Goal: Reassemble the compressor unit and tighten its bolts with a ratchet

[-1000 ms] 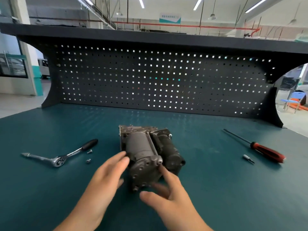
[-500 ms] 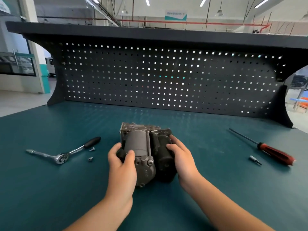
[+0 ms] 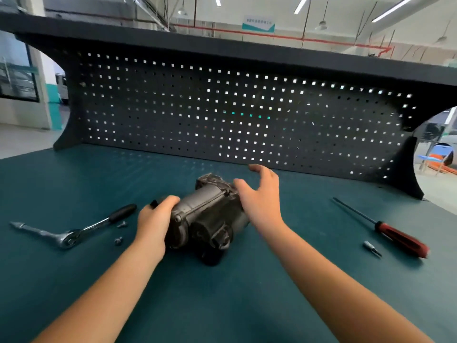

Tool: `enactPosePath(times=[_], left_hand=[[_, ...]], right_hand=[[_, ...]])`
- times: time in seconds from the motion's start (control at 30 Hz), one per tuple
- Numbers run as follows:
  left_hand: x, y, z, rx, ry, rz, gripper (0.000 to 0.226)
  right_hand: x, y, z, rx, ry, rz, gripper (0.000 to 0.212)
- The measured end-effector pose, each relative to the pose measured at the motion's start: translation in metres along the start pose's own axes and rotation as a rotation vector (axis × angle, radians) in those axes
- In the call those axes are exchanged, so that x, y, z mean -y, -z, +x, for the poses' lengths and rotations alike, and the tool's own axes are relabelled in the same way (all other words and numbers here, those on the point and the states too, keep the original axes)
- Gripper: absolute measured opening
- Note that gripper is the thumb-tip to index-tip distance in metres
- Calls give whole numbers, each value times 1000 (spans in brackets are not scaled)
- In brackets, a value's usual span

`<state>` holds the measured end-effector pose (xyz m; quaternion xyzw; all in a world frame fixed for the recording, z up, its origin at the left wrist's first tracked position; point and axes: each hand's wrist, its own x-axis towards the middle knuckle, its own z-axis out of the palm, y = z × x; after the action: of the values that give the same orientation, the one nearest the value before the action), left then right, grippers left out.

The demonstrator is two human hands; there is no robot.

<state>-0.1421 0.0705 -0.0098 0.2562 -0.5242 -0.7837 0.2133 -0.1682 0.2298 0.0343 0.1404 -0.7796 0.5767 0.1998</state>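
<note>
The grey metal compressor unit point(image 3: 207, 216) lies tilted on the green bench top, its long axis running from near left to far right. My left hand point(image 3: 154, 219) grips its near left end, fingers curled over the top. My right hand point(image 3: 259, 196) hovers at its far right side with fingers spread and relaxed, the palm close to the housing. The ratchet point(image 3: 71, 231) with a black handle lies to the left, with two loose bolts, one bolt point(image 3: 122, 224) and another bolt point(image 3: 118, 240), beside it.
A red-handled screwdriver point(image 3: 385, 230) and a small bit point(image 3: 371, 247) lie at the right. The green bench top point(image 3: 222, 293) ends at a black pegboard back panel point(image 3: 222, 115) under an overhanging shelf.
The compressor has been turned and tipped, so its far end now points right. My right hand has let go of its side and lifted with fingers spread. My left hand still holds it.
</note>
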Motion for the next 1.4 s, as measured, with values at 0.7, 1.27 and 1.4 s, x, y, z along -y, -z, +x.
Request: enactPosePath(times=[0.7,1.27,1.4], left_hand=[[1,-2,1,67,-148,27,7],[-20,-40,-61,266,-744,568,19],[-18,-38,-71,379,-888,612,21]], right_hand=[[-33,-95,109,372,-230,-600,37],[-42,-15,88,-85,-307,119,50],[-45,6,74,-199,-289,202,72]])
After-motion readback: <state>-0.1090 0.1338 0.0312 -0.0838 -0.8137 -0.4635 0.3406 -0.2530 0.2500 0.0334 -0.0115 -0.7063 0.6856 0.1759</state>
